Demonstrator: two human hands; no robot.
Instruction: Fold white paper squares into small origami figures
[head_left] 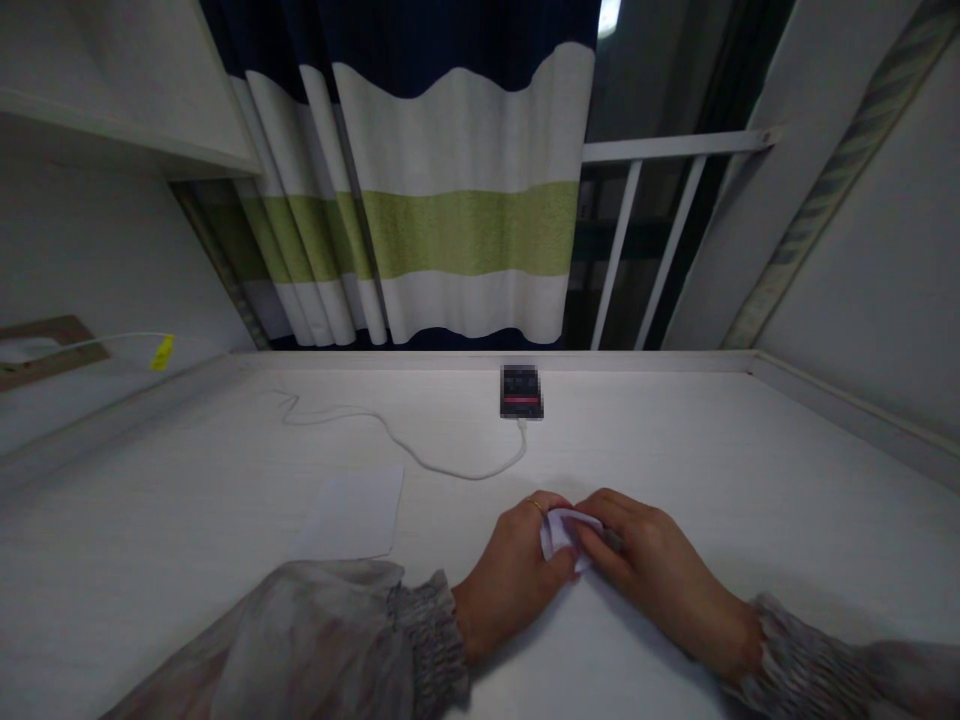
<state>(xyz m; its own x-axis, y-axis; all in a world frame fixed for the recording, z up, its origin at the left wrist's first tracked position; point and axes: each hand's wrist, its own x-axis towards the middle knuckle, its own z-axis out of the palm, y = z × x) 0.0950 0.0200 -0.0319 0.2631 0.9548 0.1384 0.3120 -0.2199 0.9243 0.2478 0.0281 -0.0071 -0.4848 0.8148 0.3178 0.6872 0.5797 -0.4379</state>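
A small piece of folded white paper [559, 532] is held between both hands, low over the white tabletop. My left hand [517, 560] grips its left side, thumb pressed on the near edge and fingers curled behind. From the right, my right hand [652, 560] pinches the paper, with its thumb and fingers lying across the folds. Parts of the paper are hidden under the fingers. To the left of my left hand, a flat white sheet of paper [356, 515] lies on the table.
A dark, blurred-out device [521, 391] sits near the table's back edge, with a white cable [450, 472] running left from it. Behind the table hang striped curtains [465, 230] beside a white railing [675, 148]. A raised rim [847, 410] borders the table.
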